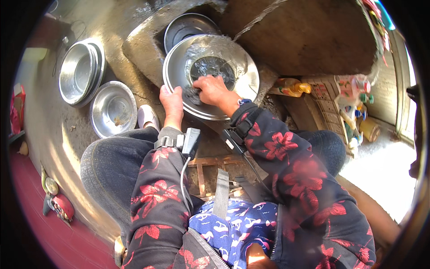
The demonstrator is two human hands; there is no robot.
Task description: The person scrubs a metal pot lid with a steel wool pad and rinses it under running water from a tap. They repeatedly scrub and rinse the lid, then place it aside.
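Note:
A large shiny metal basin (243, 72) is tilted in front of me, with a second rim showing just beneath it. My left hand (172, 101) grips its left rim, thumb on the inner side. Inside the basin, my right hand (215, 90) presses a dark, blurred scouring pad (194, 95), apparently of metal wool, against the wall. Water (211, 67) glistens at the bottom. Behind the basin, another round metal pan (189, 22) leans in the concrete trough. From the upper right a clear strand (258, 20), seemingly running water, slants to the basin's far edge.
Stacked metal basins (79, 72) and a single basin (114, 109) with brown residue stand on the floor at left. To the right are a plastic crate (326, 104), a yellow-capped bottle (292, 88) and several other bottles (356, 90). A concrete wall (309, 37) rises behind.

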